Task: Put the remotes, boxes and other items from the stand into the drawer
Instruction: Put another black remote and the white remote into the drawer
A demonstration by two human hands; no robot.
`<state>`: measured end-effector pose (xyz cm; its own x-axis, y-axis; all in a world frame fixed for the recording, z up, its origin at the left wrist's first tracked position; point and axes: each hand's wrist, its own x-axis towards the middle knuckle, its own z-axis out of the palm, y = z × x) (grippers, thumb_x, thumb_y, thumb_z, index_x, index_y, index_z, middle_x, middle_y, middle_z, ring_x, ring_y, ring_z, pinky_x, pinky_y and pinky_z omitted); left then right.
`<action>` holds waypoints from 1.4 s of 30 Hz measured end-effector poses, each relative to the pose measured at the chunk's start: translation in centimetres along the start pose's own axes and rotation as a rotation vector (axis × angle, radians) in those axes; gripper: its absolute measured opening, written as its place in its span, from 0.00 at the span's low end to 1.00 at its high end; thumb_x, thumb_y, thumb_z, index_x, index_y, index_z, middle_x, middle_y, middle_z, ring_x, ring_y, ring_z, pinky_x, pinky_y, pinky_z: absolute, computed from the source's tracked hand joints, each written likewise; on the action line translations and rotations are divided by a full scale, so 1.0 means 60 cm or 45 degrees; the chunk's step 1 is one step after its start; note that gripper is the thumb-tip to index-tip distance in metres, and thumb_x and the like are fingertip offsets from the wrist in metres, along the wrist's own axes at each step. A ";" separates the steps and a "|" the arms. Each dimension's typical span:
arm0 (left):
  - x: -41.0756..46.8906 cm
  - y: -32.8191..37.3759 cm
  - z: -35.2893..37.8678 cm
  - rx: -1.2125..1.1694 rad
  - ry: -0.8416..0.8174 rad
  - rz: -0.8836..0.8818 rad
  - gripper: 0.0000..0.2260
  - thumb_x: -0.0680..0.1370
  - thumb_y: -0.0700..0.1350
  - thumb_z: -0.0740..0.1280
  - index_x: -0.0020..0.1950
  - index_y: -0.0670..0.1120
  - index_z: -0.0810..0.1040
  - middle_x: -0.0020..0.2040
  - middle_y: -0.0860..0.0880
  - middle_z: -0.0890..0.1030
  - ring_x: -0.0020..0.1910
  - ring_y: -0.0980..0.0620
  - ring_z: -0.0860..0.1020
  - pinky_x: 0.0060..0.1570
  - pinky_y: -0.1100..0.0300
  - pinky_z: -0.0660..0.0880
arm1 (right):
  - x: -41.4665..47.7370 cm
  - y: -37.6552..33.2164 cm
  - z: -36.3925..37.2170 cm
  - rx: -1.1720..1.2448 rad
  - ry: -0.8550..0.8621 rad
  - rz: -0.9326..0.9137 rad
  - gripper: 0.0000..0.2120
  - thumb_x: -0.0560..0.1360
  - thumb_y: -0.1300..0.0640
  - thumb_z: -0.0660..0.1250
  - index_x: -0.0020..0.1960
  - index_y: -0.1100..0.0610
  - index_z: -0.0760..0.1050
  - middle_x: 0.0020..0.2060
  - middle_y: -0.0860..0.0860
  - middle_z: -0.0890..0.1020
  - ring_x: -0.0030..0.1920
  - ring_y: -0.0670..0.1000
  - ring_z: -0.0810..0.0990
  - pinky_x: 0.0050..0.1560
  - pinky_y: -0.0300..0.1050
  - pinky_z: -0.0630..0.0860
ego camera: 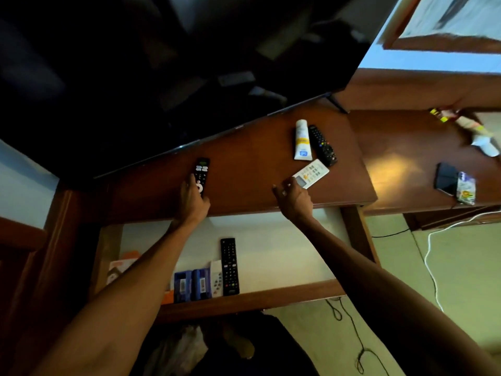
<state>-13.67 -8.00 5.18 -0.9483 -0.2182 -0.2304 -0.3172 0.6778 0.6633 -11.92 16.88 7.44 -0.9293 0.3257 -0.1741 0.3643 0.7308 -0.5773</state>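
While both arms reach over the open drawer [271,293], the left hand [193,200] closes on a black remote [201,175] lying lengthwise toward the television [162,77] on the stand [244,164]. Further right, the right hand [294,195], fingers half curled, pinches the near end of a white remote [311,173] angled up-right.

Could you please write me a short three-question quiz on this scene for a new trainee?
1. True or false: the drawer under the stand is shut.
2. Which item is the right hand touching? A) white remote B) tube C) phone
3. How many black remotes lie on the stand?

Key
1. False: it is open, with a black remote and small boxes inside.
2. A.
3. Two: one at the left hand, one beside the tube.
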 end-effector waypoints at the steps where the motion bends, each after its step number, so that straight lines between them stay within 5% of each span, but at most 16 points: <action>1: -0.004 0.014 0.013 -0.027 -0.017 0.015 0.33 0.77 0.36 0.66 0.79 0.43 0.54 0.75 0.38 0.61 0.74 0.39 0.62 0.70 0.46 0.64 | 0.016 0.012 -0.014 -0.016 0.009 0.060 0.21 0.76 0.41 0.64 0.59 0.56 0.70 0.57 0.59 0.80 0.56 0.64 0.79 0.50 0.53 0.73; 6: 0.006 0.083 0.068 -0.076 -0.027 0.106 0.34 0.77 0.39 0.68 0.79 0.45 0.55 0.73 0.39 0.67 0.73 0.39 0.64 0.70 0.45 0.64 | 0.101 0.066 -0.074 -0.160 -0.011 0.211 0.42 0.68 0.42 0.74 0.72 0.60 0.59 0.66 0.62 0.68 0.67 0.66 0.69 0.62 0.60 0.70; 11: 0.021 0.124 0.080 -0.197 -0.051 0.129 0.34 0.74 0.38 0.71 0.77 0.47 0.61 0.70 0.46 0.73 0.71 0.42 0.66 0.70 0.46 0.64 | 0.176 0.093 -0.114 -0.698 -0.419 -0.335 0.63 0.55 0.41 0.82 0.79 0.51 0.50 0.77 0.61 0.53 0.77 0.64 0.53 0.71 0.64 0.60; 15: 0.022 0.130 0.079 -0.251 -0.131 0.128 0.35 0.71 0.36 0.74 0.75 0.47 0.64 0.69 0.45 0.74 0.68 0.44 0.71 0.67 0.47 0.70 | 0.216 0.096 -0.131 -1.167 -0.627 -0.752 0.54 0.61 0.47 0.80 0.79 0.48 0.53 0.78 0.54 0.56 0.78 0.59 0.51 0.73 0.61 0.58; 18: 0.020 0.141 0.077 -0.287 -0.104 0.121 0.32 0.69 0.36 0.76 0.72 0.43 0.69 0.67 0.42 0.75 0.65 0.44 0.74 0.61 0.54 0.72 | 0.225 0.089 -0.126 -1.207 -0.661 -0.909 0.41 0.67 0.51 0.77 0.75 0.50 0.62 0.75 0.53 0.66 0.76 0.57 0.60 0.72 0.58 0.63; 24: 0.011 0.141 0.058 -0.283 -0.112 0.143 0.28 0.68 0.36 0.77 0.67 0.40 0.75 0.65 0.43 0.77 0.62 0.47 0.76 0.59 0.55 0.73 | 0.216 0.086 -0.120 -0.986 -0.624 -0.860 0.37 0.67 0.48 0.76 0.72 0.53 0.68 0.66 0.56 0.75 0.68 0.59 0.72 0.68 0.54 0.69; 28: -0.010 0.130 0.033 -0.306 -0.137 0.089 0.26 0.68 0.32 0.76 0.65 0.40 0.76 0.62 0.44 0.78 0.57 0.51 0.74 0.58 0.58 0.72 | 0.185 0.091 -0.124 -0.661 -0.526 -0.774 0.34 0.63 0.41 0.77 0.63 0.56 0.73 0.57 0.57 0.82 0.55 0.61 0.81 0.52 0.51 0.79; 32: -0.046 0.099 0.022 -0.313 -0.156 0.070 0.24 0.68 0.31 0.75 0.63 0.41 0.77 0.58 0.45 0.79 0.55 0.51 0.76 0.55 0.57 0.74 | 0.135 0.089 -0.127 -0.500 -0.488 -0.752 0.25 0.63 0.39 0.76 0.51 0.55 0.78 0.45 0.54 0.86 0.44 0.57 0.83 0.42 0.48 0.78; 36: -0.095 0.061 0.010 -0.325 -0.288 0.157 0.26 0.69 0.29 0.73 0.65 0.45 0.76 0.61 0.50 0.76 0.60 0.53 0.73 0.58 0.60 0.71 | 0.060 0.079 -0.115 -0.489 -0.546 -0.779 0.24 0.65 0.42 0.76 0.57 0.52 0.79 0.49 0.52 0.86 0.48 0.55 0.83 0.46 0.44 0.76; 42: -0.161 -0.034 0.017 -0.234 -0.369 0.227 0.27 0.67 0.33 0.75 0.64 0.49 0.79 0.56 0.51 0.80 0.53 0.56 0.79 0.49 0.72 0.72 | -0.059 0.115 -0.060 -0.390 -0.607 -0.718 0.31 0.68 0.46 0.76 0.67 0.54 0.75 0.58 0.56 0.83 0.56 0.57 0.82 0.54 0.48 0.77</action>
<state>-3.83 -6.58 5.34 -0.9545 0.1171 -0.2743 -0.1694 0.5440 0.8218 -5.89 22.91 6.94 -0.8791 -0.3829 -0.2838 -0.2319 0.8638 -0.4473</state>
